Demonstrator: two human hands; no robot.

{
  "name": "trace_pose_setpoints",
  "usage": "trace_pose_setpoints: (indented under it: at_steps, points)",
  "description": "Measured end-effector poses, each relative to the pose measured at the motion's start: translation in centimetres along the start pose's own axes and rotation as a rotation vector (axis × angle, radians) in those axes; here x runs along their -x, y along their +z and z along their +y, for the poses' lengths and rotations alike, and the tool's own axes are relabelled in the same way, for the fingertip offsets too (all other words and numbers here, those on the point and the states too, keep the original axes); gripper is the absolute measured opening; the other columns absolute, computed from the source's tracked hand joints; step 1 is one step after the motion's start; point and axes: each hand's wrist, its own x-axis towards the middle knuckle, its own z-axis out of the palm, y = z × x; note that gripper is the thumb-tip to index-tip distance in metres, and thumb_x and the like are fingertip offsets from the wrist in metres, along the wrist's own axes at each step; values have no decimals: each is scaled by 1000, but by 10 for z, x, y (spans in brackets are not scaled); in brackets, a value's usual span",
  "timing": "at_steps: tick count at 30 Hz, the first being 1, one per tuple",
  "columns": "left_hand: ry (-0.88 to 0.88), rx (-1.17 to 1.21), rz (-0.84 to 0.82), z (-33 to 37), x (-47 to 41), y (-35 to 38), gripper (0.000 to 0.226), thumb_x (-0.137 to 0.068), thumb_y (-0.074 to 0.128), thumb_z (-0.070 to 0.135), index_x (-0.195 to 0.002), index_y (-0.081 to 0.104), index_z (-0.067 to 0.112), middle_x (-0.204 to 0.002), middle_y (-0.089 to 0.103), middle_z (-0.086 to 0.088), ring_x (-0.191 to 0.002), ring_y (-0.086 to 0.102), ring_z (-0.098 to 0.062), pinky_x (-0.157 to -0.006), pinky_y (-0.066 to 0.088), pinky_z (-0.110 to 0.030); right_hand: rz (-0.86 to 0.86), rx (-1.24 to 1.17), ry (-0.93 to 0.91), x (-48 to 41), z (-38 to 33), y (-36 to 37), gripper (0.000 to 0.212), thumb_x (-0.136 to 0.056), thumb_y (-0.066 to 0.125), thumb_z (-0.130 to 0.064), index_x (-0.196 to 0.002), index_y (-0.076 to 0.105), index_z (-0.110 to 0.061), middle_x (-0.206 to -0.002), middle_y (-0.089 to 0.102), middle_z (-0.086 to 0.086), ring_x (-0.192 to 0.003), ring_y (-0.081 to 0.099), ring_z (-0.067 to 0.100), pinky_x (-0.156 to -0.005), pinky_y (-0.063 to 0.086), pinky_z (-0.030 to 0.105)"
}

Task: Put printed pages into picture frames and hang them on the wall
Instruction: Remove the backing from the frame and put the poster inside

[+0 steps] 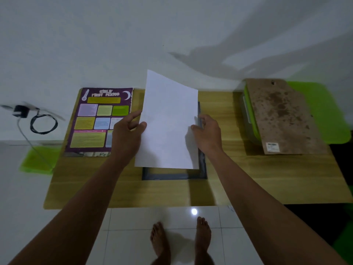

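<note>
White page [168,121] over dark frame [172,176], wooden table [248,178], white wall [95,44]

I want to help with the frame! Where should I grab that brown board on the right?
Grip the brown board at its near short end, coming from the front. It rests tilted on the green box, not flat on the table, so its edges look lifted enough for fingers to slip under.
</note>
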Motion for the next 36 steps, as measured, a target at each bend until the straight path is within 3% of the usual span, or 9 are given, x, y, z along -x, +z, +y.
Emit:
trace_pose_setpoints:
  at_steps: [3,7,13,16,21,24,27,31,36]
  points:
    - [185,-127,22,29,13,3,35,-91,63,13,-126,63,20,-96,75,6,-71,66,4,-64,47,-5,-26,-84,-57,6,-38,-10,42,-95,59,-44,-130,61,-21,-135,58,0,-120,55,12,-99,46,28]
    - [378,-165,-32,54,30,17,33,-93,62,11,-125,64,14,-110,69,5,-95,63,4,-77,47,-4,-149,-283,-62,17,-87,-26,58,-82,58,-72,-116,66,-26,-109,70,-6,-102,67,10,-92,55,38]
    - [369,-198,-167,77,55,30,36,-91,64,36,-126,64,27,-116,65,17,-100,62,8,-84,45,-5,-85,-324,-56,30,-99,-54,31,-86,53,-8,-115,62,-16,-103,70,10,-90,71,26,-72,62,48]
    - [331,-234,-67,79,58,30,43,-92,54,54,-126,63,31,-121,67,14,-105,61,4,-91,48,-22,-23,-266,-73,38,-97,-72,39,-82,45,-4,-115,61,-18,-102,69,2,-90,68,22,-75,61,50]
    - [25,-60,-73,76,32,20,57,-94,58,39,-147,36,35,-150,41,7,-135,40,-14,-104,35,-30,-82,-428,-13,47,-83,-102,41,-87,49,-3,-110,65,-33,-100,75,0,-90,71,26,-71,55,39]
    - [-119,30,-274,75,21,19,69,-90,65,35,-150,31,32,-147,45,-2,-126,51,-21,-104,42,-38,-69,-471,35,50,-71,-112,48,-89,52,-4,-116,59,-42,-105,73,6,-94,69,29,-74,50,37]
    - [-159,154,-381,76,27,21,66,-87,72,20,-145,42,26,-126,63,-6,-101,65,-16,-83,54,-29,-12,-468,38,59,-58,-120,47,-91,52,-2,-124,55,-36,-95,73,9,-81,66,20,-73,50,34]
    - [-88,85,-306,64,37,22,64,-79,79,14,-136,52,24,-109,69,-6,-100,65,-19,-83,55,-33,25,-423,26,69,-35,-127,39,-92,54,-2,-121,58,-29,-89,69,-7,-71,63,7,-68,49,28]
    - [-109,-39,-270,49,58,40,71,-75,83,15,-137,49,22,-96,61,4,-90,60,-12,-78,55,-36,-32,-315,20,77,10,-131,45,-91,62,-3,-126,52,-29,-98,65,-16,-90,63,1,-76,53,24]
